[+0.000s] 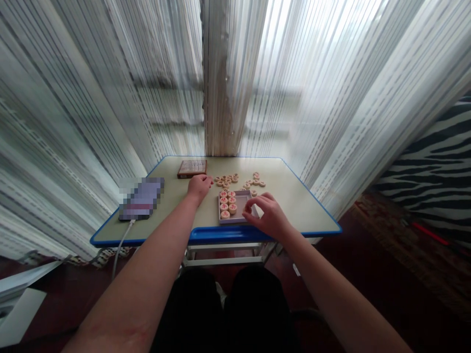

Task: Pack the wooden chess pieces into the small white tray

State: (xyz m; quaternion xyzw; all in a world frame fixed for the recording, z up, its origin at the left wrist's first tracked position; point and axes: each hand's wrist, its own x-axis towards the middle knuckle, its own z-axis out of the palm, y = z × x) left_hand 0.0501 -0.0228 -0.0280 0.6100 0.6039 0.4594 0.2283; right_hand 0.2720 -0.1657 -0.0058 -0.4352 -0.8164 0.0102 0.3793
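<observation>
My right hand [268, 214] pinches a round wooden Chinese chess piece [247, 209] over the right part of a shallow pale box [241, 220]. Along the box's left side, several pieces with red characters [225, 207] sit in two columns. My left hand [200, 187] rests at the table's middle, just left of the loose chess pieces [228, 179], its fingers curled together. Whatever those fingers hold, if anything, is hidden. More loose pieces [255, 182] lie behind the box, towards the right.
A flat brown box lid [193, 167] lies at the table's back left. Nearer the left edge is a blurred tablet or phone [143, 198] with a white cable [119, 247]. The table [294, 196] has a blue rim, and curtains [224, 78] hang behind it.
</observation>
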